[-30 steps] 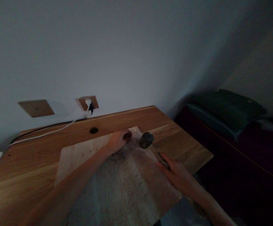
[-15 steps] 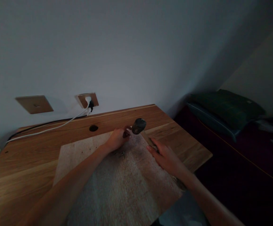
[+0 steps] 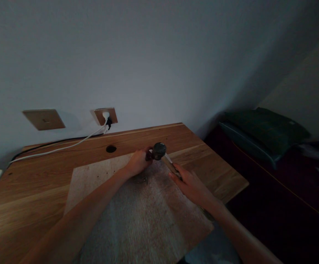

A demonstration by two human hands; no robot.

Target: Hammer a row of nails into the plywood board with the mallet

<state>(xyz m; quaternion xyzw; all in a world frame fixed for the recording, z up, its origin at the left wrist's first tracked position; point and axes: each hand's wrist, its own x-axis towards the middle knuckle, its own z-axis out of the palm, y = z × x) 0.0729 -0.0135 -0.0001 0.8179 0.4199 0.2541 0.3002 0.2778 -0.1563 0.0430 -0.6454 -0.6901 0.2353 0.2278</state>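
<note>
One hammer point(image 3: 159, 151) has come across from the right edge of the pale board point(image 3: 148, 216) within the past second, and we now see its head close by the left hand point(image 3: 138, 162), near the board's far right corner; we judge that hammering is under way there, though whether head and fingers touch we cannot tell. The right hand point(image 3: 191, 183) is wrapped around the wooden handle. The left hand's fingers are curled, but what they pinch, if anything, is hidden from us. Thin metal pieces point(image 3: 145, 180) lie on the board just beside the left wrist. Blunt and rounded, the dark head contrasts with the board's rough, chalky grain and the smooth, warm-brown desk point(image 3: 220, 168).
</note>
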